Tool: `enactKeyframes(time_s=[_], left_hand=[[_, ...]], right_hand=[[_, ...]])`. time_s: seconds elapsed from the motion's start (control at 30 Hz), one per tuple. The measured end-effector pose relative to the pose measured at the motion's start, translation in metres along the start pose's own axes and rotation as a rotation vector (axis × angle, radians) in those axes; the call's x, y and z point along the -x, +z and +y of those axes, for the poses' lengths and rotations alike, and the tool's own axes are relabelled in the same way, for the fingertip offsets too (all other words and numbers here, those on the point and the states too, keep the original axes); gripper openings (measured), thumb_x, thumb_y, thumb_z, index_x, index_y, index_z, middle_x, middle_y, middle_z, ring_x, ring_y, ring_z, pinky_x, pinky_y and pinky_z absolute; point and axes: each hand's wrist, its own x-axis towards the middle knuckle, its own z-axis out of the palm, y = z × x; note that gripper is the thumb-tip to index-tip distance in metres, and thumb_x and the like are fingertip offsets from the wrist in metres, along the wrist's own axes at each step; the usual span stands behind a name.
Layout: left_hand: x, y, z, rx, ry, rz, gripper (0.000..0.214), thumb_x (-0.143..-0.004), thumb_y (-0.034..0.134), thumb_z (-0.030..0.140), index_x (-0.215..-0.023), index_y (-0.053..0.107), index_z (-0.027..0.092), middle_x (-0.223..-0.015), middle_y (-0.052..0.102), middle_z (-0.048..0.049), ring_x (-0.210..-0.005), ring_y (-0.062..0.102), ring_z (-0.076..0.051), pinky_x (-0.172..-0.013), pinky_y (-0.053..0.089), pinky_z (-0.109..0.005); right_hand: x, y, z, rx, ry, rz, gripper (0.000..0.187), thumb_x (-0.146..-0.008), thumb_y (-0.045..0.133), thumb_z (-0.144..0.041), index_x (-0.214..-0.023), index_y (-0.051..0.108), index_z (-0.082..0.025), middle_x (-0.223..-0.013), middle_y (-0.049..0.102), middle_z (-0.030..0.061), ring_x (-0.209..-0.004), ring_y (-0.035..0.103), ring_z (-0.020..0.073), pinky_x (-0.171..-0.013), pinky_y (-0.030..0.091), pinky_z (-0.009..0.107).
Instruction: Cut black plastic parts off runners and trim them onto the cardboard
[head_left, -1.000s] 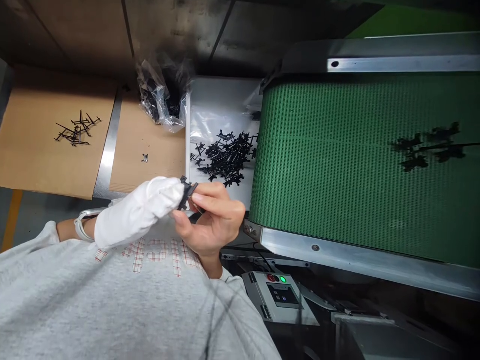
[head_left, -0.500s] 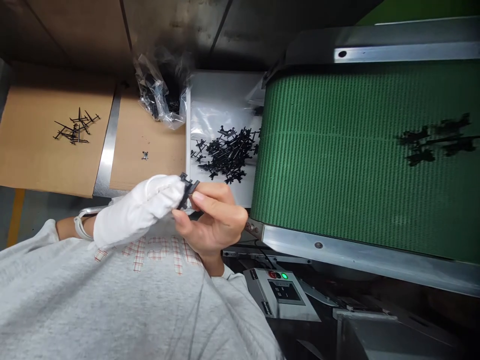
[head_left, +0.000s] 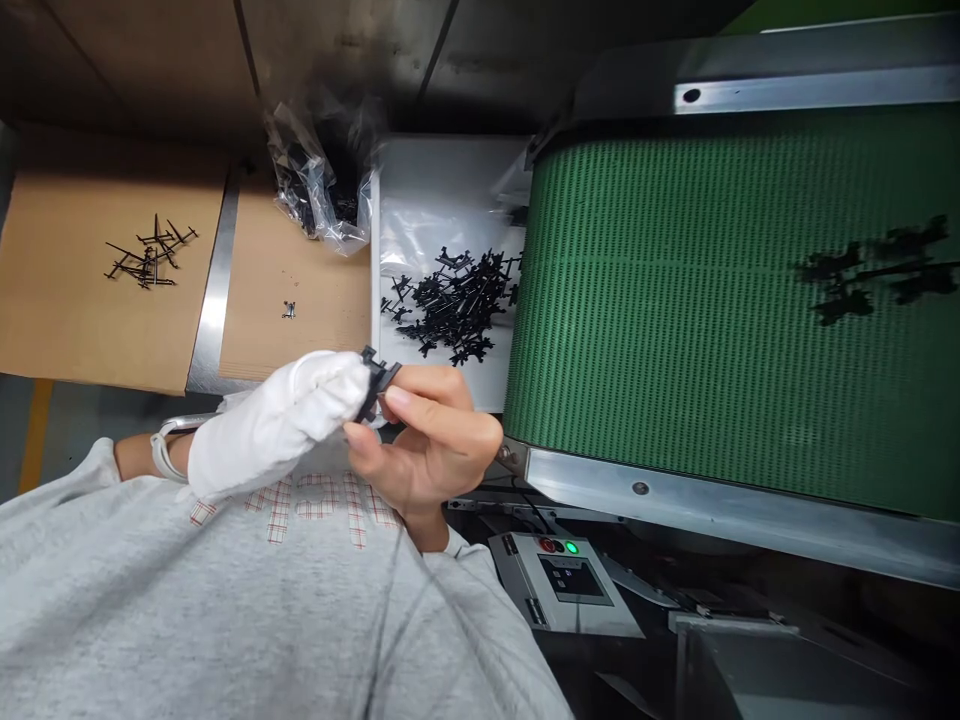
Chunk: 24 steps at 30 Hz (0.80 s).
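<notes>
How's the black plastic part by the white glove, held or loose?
Held: the gloved left hand grips the black part, bare right hand alongside.

Dark panels (head_left: pixel 337 50) line the back; a yellow stripe (head_left: pixel 36 435) marks grey floor (head_left: pixel 97 418).

This looks like a factory: a wide green ridged belt (head_left: pixel 660 300), a pale grey boxy button panel (head_left: pixel 566 590), and piled small black parts (head_left: pixel 461 305).

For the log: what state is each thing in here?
Left hand: gloved, gripping the black part.
Right hand: bare, curled, at that part.
Black part: held, tilted.
Heap of black pieces: tangled.
Clear bag: crumpled.
Green light: lit.
Display: lit.
Green belt: running or stopped, can't tell.
</notes>
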Motion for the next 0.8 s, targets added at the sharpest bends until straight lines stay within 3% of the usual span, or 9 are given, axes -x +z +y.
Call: enactKeyframes(time_s=[0.13, 0.27, 0.4, 0.57, 0.7, 0.8], left_hand=[[-0.001, 0.001, 0.002, -0.077, 0.102, -0.028, 0.015, -0.084, 0.071, 0.038, -0.087, 0.074, 0.024, -0.093, 0.074, 0.0003, -0.092, 0.070, -0.018, -0.098, 0.059, -0.028], [-0.003, 0.003, 0.009, -0.188, 0.163, -0.087, 0.025, -0.094, 0.059, 0.039, -0.077, 0.063, 0.021, -0.079, 0.061, -0.0002, -0.075, 0.059, -0.014, -0.079, 0.058, -0.027], [-0.003, 0.003, 0.012, -0.223, 0.175, -0.119, 0.025, -0.096, 0.056, 0.036, -0.077, 0.058, 0.020, -0.077, 0.056, 0.0002, -0.072, 0.054, -0.013, -0.079, 0.057, -0.029], [-0.003, 0.001, 0.012, -0.261, 0.233, -0.051, 0.019, -0.093, 0.060, 0.034, -0.080, 0.061, 0.020, -0.076, 0.059, 0.0007, -0.070, 0.056, -0.013, -0.078, 0.059, -0.029], [-0.003, 0.002, 0.012, -0.303, 0.255, -0.060, 0.031, -0.097, 0.056, 0.038, -0.071, 0.053, 0.021, -0.070, 0.053, 0.0012, -0.066, 0.053, -0.013, -0.070, 0.057, -0.028], [-0.002, 0.002, 0.011, -0.275, 0.246, -0.056, 0.031, -0.098, 0.058, 0.043, -0.076, 0.057, 0.020, -0.070, 0.054, 0.0019, -0.064, 0.051, -0.012, -0.071, 0.057, -0.027]], right_hand=[[0.000, 0.000, 0.000, -0.011, -0.010, 0.001, 0.015, -0.100, 0.061, -0.033, -0.112, 0.057, -0.025, -0.080, 0.063, -0.0028, -0.064, 0.064, 0.0107, -0.048, 0.053, 0.023], [-0.001, 0.001, 0.002, -0.043, -0.033, 0.005, 0.019, -0.099, 0.063, -0.030, -0.117, 0.060, -0.023, -0.080, 0.064, -0.0012, -0.065, 0.063, 0.0121, -0.047, 0.051, 0.024], [-0.001, 0.004, 0.005, -0.068, -0.086, 0.031, 0.018, -0.098, 0.064, -0.027, -0.114, 0.061, -0.019, -0.079, 0.064, -0.0007, -0.064, 0.062, 0.0115, -0.046, 0.050, 0.023], [0.001, 0.006, 0.006, -0.073, -0.086, 0.027, 0.016, -0.099, 0.062, -0.027, -0.113, 0.061, -0.019, -0.079, 0.063, -0.0021, -0.063, 0.062, 0.0101, -0.047, 0.051, 0.022], [0.002, 0.008, 0.005, -0.072, -0.071, 0.036, 0.012, -0.099, 0.062, -0.026, -0.110, 0.061, -0.020, -0.077, 0.063, -0.0025, -0.061, 0.061, 0.0098, -0.047, 0.052, 0.022], [0.001, 0.009, 0.004, -0.084, -0.073, 0.055, 0.015, -0.099, 0.063, -0.028, -0.111, 0.060, -0.019, -0.077, 0.062, -0.0024, -0.061, 0.061, 0.0097, -0.045, 0.050, 0.022]])
